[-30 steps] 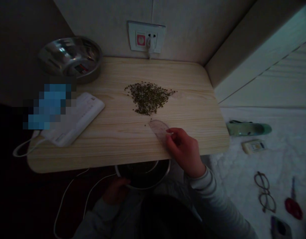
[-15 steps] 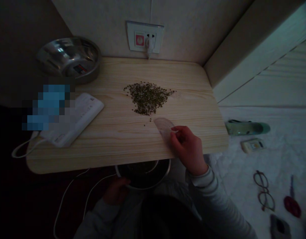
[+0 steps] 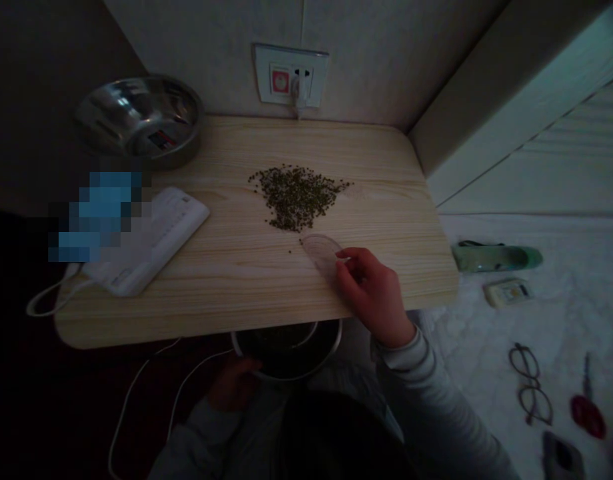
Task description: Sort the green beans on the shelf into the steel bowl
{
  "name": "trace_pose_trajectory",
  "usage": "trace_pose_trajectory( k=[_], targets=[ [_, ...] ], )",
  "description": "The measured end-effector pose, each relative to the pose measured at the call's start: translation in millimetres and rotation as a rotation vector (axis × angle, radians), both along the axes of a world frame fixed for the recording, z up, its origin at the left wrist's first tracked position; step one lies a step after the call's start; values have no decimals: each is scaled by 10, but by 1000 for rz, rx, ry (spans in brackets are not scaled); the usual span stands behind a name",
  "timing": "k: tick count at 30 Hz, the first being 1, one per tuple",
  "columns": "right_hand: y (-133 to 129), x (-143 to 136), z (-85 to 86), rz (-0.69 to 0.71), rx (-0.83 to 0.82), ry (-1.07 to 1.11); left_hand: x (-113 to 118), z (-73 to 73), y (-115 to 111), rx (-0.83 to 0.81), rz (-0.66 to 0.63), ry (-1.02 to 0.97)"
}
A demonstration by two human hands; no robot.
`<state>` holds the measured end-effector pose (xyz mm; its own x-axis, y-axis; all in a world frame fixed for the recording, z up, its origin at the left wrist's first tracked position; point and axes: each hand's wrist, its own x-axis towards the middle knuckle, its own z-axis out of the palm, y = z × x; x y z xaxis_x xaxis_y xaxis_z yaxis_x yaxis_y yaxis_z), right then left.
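Observation:
Small dark green beans [image 3: 296, 197] lie in a loose heap on the light wooden board [image 3: 226, 267]. My right hand [image 3: 369, 290] pinches a thin clear round disc [image 3: 321, 252] by its right side, over the board just below the heap. The disc's far edge is close to a few stray beans. Under the board's front edge is a dark pot [image 3: 291, 357] with a pale rim. My left hand [image 3: 236, 380] is closed on the pot's left rim, dim in shadow.
At the back left stands a steel bowl [image 3: 141, 123]. A white power strip [image 3: 156, 240] lies on the board's left, with a blurred blue patch over it. Cables hang at the left. Right, on white fabric, are a green bottle [image 3: 496, 258], glasses [image 3: 529, 383] and red-handled scissors [image 3: 588, 415].
My right hand has moved slightly left and up with the disc, bringing its edge up to the stray beans. My left hand and the pot are unchanged.

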<state>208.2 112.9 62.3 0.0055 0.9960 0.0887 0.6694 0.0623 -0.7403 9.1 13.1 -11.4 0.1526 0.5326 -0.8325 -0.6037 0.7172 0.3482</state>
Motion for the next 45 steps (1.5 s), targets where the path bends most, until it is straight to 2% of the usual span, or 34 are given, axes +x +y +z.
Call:
trace_pose_trajectory(
  k=[3, 8, 14, 21, 26, 32, 45],
  targets=[
    [-21, 14, 1, 17, -8, 18, 13, 15, 1, 3, 10, 1],
    [-3, 35, -5, -41, 15, -23, 9, 6, 2, 7, 3, 6],
    [-10, 6, 20, 26, -11, 10, -17, -11, -2, -16, -22, 21],
    [-4, 22, -1, -4, -4, 5, 18, 22, 15, 9, 4, 19],
    [-8, -1, 13, 45, -13, 14, 10, 35, 22, -10, -14, 21],
    [-7, 12, 12, 28, 14, 1, 21, 27, 26, 14, 17, 10],
    [-62, -38, 6, 109, -43, 10, 10, 31, 16, -18, 5, -12]
  ],
)
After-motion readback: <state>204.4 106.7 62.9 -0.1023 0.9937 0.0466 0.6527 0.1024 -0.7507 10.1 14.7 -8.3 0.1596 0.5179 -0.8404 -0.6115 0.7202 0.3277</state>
